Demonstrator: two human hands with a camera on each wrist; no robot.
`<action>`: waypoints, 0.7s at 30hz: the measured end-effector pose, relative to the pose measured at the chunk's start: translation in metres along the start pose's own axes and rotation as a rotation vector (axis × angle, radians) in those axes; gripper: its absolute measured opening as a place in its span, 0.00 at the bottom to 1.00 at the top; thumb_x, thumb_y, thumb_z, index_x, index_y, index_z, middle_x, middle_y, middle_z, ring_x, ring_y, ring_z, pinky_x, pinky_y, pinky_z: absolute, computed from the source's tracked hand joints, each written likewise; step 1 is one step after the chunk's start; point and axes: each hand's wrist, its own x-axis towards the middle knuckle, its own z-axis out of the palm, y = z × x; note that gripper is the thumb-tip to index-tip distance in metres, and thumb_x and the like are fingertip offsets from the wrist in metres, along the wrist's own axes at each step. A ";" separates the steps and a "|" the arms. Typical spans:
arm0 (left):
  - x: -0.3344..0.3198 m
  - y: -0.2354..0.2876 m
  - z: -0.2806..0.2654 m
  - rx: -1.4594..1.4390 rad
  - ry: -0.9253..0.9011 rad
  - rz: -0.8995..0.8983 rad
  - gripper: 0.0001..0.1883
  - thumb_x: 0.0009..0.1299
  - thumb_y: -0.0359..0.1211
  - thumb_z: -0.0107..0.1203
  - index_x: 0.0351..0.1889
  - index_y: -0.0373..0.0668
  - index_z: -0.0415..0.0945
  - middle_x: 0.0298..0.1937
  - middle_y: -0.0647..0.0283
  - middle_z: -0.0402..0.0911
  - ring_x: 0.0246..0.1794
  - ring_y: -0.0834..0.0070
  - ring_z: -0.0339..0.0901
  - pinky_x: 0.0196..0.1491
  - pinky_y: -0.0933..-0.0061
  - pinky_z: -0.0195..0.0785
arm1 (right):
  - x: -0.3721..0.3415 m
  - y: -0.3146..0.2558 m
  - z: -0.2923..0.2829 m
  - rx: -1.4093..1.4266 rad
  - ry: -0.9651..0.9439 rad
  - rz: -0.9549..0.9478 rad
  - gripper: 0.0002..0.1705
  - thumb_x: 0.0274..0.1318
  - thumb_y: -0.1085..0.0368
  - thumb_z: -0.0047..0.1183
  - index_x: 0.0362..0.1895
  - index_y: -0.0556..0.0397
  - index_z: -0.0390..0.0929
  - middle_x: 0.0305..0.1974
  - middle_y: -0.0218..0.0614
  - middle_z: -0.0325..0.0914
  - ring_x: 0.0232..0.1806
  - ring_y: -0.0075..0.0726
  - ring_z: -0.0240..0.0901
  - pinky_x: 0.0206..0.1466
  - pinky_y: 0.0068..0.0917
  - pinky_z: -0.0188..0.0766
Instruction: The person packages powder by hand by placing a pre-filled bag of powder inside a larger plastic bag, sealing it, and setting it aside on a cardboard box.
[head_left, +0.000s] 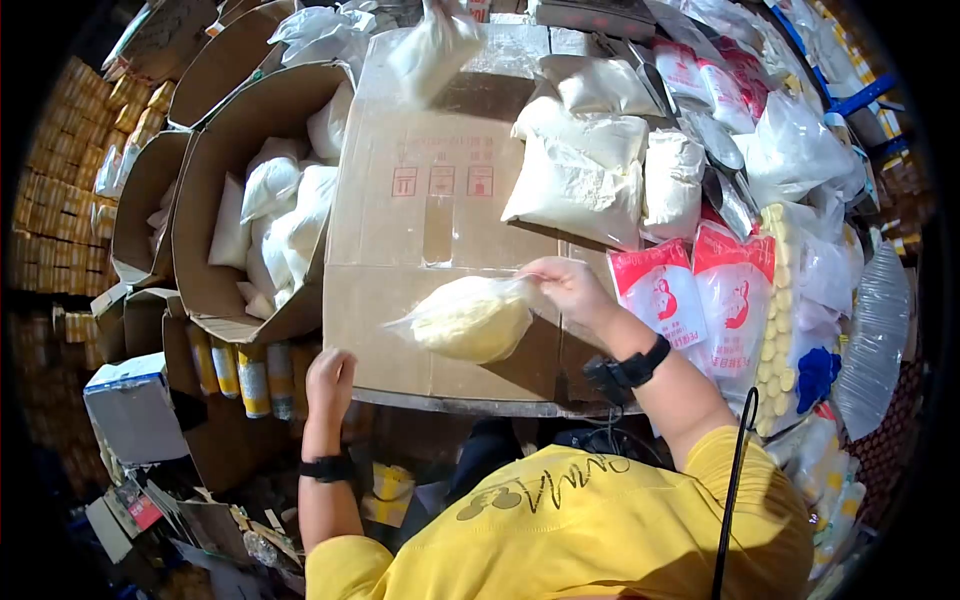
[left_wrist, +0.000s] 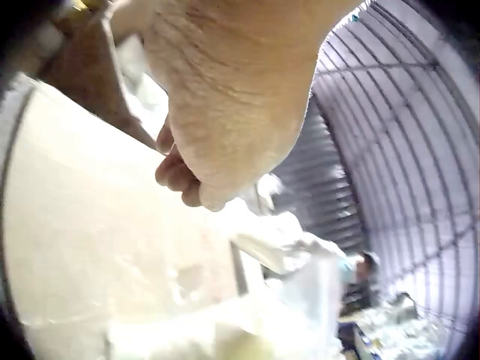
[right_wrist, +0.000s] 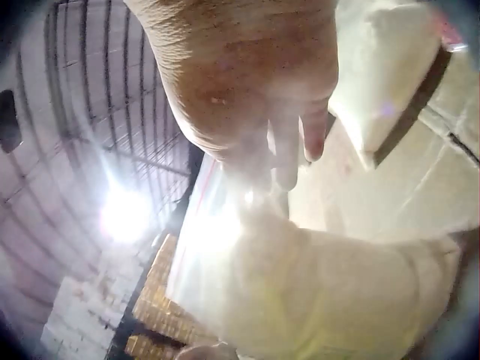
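My right hand (head_left: 572, 290) pinches the top edge of a clear plastic bag of pale yellow powder (head_left: 470, 325). The bag hangs tilted over the cardboard (head_left: 400, 230), its shadow falling to the right. In the right wrist view, the fingers (right_wrist: 285, 154) grip the bag's open-looking plastic end, and a thin red line runs along its edge. My left hand (head_left: 330, 380) is raised at the table's near left edge, apart from the bag. Its fingers (left_wrist: 176, 176) are curled with nothing visible in them.
Left of the cardboard stands a large carton (head_left: 200, 220) of filled white bags (head_left: 268, 187). Large powder bags (head_left: 575, 180) lie at the right, beside red-and-white printed bags (head_left: 655, 290) and metal scoops (head_left: 730, 205). A blurred white bag (head_left: 435, 55) hangs over the far end.
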 end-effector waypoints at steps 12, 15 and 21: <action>0.131 0.069 0.106 -0.954 -0.196 -0.380 0.16 0.61 0.29 0.54 0.47 0.37 0.70 0.39 0.59 0.76 0.30 0.73 0.75 0.25 0.73 0.69 | 0.103 0.047 0.041 0.130 0.016 -0.028 0.36 0.44 0.68 0.55 0.61 0.51 0.59 0.52 0.47 0.70 0.55 0.41 0.66 0.56 0.32 0.63; 0.217 0.072 0.064 -0.892 -0.018 -0.279 0.19 0.64 0.30 0.51 0.53 0.39 0.65 0.38 0.63 0.74 0.33 0.75 0.73 0.33 0.77 0.68 | 0.157 0.023 0.014 0.114 0.148 0.174 0.30 0.47 0.69 0.51 0.58 0.58 0.61 0.51 0.52 0.68 0.52 0.47 0.67 0.54 0.33 0.63; 0.264 0.048 0.112 -0.053 -0.111 0.049 0.31 0.62 0.26 0.51 0.65 0.46 0.56 0.66 0.48 0.53 0.62 0.60 0.58 0.60 0.68 0.54 | 0.093 0.041 0.000 0.011 0.110 0.201 0.25 0.44 0.65 0.57 0.50 0.56 0.70 0.36 0.44 0.75 0.42 0.41 0.73 0.47 0.30 0.68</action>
